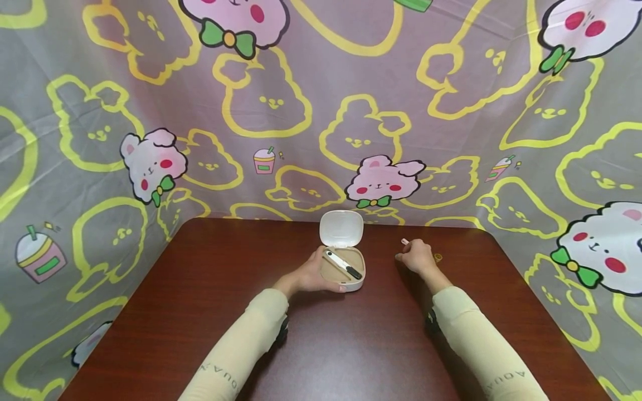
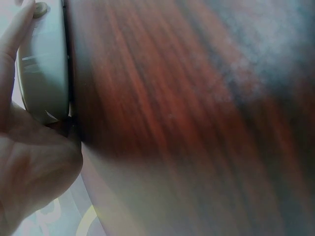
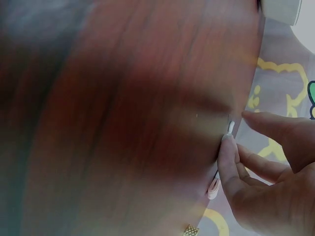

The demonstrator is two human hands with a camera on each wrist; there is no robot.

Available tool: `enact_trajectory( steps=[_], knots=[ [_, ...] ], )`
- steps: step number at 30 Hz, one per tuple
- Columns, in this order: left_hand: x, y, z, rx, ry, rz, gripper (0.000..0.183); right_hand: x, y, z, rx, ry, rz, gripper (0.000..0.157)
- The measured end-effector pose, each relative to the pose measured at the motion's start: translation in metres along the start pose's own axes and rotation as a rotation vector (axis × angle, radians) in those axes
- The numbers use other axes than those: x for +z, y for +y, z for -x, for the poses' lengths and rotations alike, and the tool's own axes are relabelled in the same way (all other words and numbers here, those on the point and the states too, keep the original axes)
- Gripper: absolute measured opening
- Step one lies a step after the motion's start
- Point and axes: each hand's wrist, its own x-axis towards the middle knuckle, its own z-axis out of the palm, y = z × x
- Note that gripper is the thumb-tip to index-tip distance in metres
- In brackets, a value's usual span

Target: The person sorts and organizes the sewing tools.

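A small white box (image 1: 357, 285) stands with its lid (image 1: 341, 228) raised at the back; a slim white-and-black tool (image 1: 343, 264) lies slantwise in its beige inside. My left hand (image 1: 313, 274) grips the box from the left, thumb along the front and fingers at the far side. In the left wrist view the pale side of the box (image 2: 45, 69) sits between thumb and fingers. My right hand (image 1: 417, 257) reaches down to a thin item with a white tip (image 3: 231, 127) and a pink looped end (image 3: 213, 189). A fingertip is right at the white tip, the thumb apart from it.
A gold ring-like piece (image 1: 438, 257) lies on the table just right of my right hand. The brown wooden table (image 1: 341, 340) ends at a patterned curtain (image 1: 301, 122) behind and at both sides.
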Motion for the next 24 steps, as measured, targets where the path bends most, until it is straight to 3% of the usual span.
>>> enact_trajectory(
  steps=[7, 16, 24],
  knots=[
    [0.002, -0.001, 0.000, -0.004, -0.008, -0.005, 0.113, 0.001, -0.005, 0.000, 0.054, -0.014, -0.010, 0.016],
    [-0.001, 0.001, 0.000, 0.003, -0.003, 0.005, 0.114, -0.001, -0.019, 0.001, 0.093, -0.096, -0.052, 0.018],
    [0.001, -0.002, -0.002, -0.004, 0.001, -0.003, 0.114, 0.001, -0.020, 0.005, 0.104, -0.095, -0.123, 0.019]
  ],
)
